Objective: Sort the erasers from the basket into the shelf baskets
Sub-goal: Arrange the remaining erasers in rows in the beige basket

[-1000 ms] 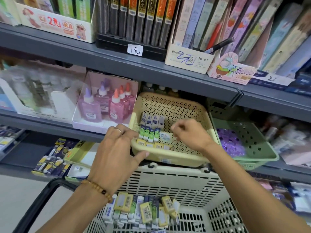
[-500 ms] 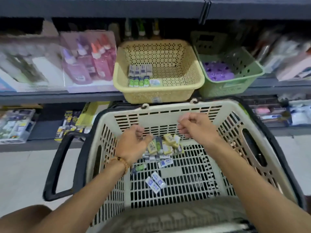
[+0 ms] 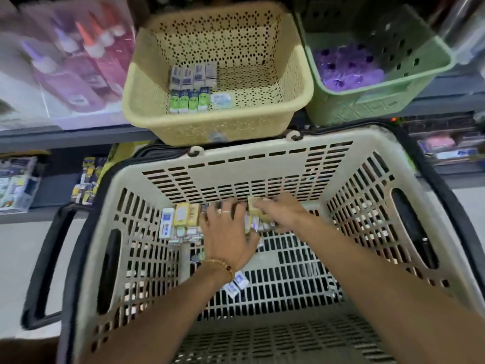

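Right hand reaches into the shopping basket, fingers curled on a yellow-wrapped eraser at the far wall; motion blur makes the grip uncertain. Left hand lies flat, fingers spread, pressing on the eraser pile along that far wall, covering part of it. Two loose blue-labelled erasers lie mid-floor, partly hidden by the left wrist. Beyond the basket's far rim, the cream shelf basket holds sorted erasers at its near left corner; the green shelf basket holds purple items, indistinct.
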Motion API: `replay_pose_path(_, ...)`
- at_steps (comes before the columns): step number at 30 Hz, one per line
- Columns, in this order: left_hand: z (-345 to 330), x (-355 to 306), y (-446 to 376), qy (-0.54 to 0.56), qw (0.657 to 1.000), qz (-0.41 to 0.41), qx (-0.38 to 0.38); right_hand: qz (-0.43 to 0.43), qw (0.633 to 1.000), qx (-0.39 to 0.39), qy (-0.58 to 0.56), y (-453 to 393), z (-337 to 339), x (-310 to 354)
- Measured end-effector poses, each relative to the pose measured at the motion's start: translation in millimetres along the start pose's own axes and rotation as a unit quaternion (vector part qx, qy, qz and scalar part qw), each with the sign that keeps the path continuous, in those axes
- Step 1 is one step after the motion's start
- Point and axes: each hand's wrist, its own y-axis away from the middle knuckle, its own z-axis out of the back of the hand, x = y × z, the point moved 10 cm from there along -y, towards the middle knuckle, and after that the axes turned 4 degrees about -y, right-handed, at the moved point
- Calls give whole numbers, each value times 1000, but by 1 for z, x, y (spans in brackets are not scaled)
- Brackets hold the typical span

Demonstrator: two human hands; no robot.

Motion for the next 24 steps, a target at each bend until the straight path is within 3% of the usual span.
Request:
replay_pose_path(4,-3,4,6,-9,999,-51,8,-3,999,0,-35,-4,-3,-4)
replay_pose_path(10,-6,-2,-6,-51,998,-38,26,-26,989,6,-149,-1,1,-16)
replay_pose_path(14,-5,-17,0,-44,992,-117,26,-25,989,0,-147,-5,0,-20)
replay_pose_path(20,-6,-28,-8,-60,986,-142,62,-33,984,58,-163,-8,1,-27)
replay_pose_path(24,-6,-28,-16,-75,983,-154,60,-39,984,53,-166,-7,13,-33)
